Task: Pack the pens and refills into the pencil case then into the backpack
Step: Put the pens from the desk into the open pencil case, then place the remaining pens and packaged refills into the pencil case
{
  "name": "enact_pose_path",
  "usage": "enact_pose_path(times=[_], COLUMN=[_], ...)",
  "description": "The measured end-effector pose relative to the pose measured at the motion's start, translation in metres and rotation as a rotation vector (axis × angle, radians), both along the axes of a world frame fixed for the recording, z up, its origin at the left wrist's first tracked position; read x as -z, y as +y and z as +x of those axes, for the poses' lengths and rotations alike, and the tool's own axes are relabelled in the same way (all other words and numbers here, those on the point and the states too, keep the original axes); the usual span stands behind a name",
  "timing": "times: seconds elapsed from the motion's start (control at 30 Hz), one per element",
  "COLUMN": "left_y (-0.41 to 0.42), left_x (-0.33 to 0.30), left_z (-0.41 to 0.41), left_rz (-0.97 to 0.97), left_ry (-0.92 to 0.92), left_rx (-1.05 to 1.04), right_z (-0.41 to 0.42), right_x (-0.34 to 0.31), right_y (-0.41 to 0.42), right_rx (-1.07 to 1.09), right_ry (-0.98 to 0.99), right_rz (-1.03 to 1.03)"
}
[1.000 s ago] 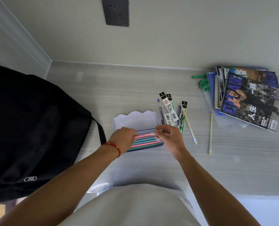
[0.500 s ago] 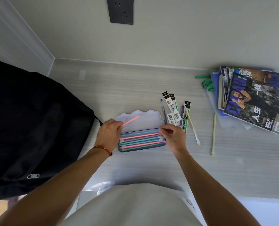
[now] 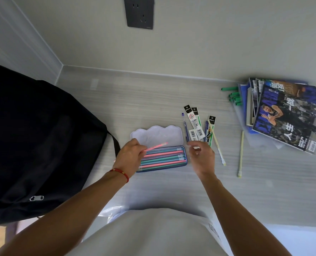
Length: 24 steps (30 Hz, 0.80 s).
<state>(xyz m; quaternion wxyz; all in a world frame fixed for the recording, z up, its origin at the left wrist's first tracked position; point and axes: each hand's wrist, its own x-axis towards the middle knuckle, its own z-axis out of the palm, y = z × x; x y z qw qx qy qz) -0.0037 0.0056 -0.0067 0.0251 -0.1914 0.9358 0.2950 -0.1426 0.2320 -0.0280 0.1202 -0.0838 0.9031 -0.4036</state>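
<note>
An open pencil case (image 3: 185, 156) lies mid-desk, its pale lid (image 3: 157, 134) flipped back, with several pink and teal pens (image 3: 162, 157) lying in its tray. My left hand (image 3: 130, 157) pinches a pink pen (image 3: 156, 146) slanting above the tray's far edge. My right hand (image 3: 201, 157) hovers at the case's right end, fingers apart, holding nothing. Packaged refills and blue pens (image 3: 196, 126) lie just beyond it. Two pale yellow pens (image 3: 241, 154) rest further right. The black backpack (image 3: 33, 145) sits at the left.
A stack of magazines (image 3: 284, 115) lies at the far right with green pens (image 3: 233, 96) poking out beside it. A wall with a dark socket (image 3: 139, 12) bounds the desk's far side. A clear plastic bag (image 3: 111, 212) lies at the near edge.
My left hand has lifted a pink pen from the case and holds it tilted above the tray. My right hand has come off the pens and shifted right, fingers spread.
</note>
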Motion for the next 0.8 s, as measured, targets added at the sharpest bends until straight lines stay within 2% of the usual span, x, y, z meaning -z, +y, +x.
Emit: enact_pose_path(times=[0.1,0.23,0.43,0.63,0.73,0.8], left_y=[0.016,0.032,0.027,0.017,0.017,0.016], left_x=[0.002,0.005,0.015,0.024,0.026,0.026], left_z=[-0.009,-0.024,-0.016,-0.006,-0.005,-0.006], left_rz=[0.01,0.002,-0.048,-0.21,-0.229,-0.245], left_ry=[-0.045,-0.061,-0.114,-0.126,-0.134,-0.15], left_rx=[0.091,0.184,0.166,0.199,0.215,0.233], right_z=[0.008,0.011,-0.001,0.004,0.001,-0.007], right_x=[-0.005,-0.005,0.008,0.011,0.011,0.01], right_y=[-0.004,-0.009,-0.003,-0.003,0.007,0.021], right_rx=[-0.218,-0.37,-0.218,-0.169,-0.062,0.07], right_ry=[-0.109,-0.027,-0.036,-0.235,-0.181,-0.067], right_rz=[-0.089,-0.073,-0.019,-0.124,-0.118,0.007])
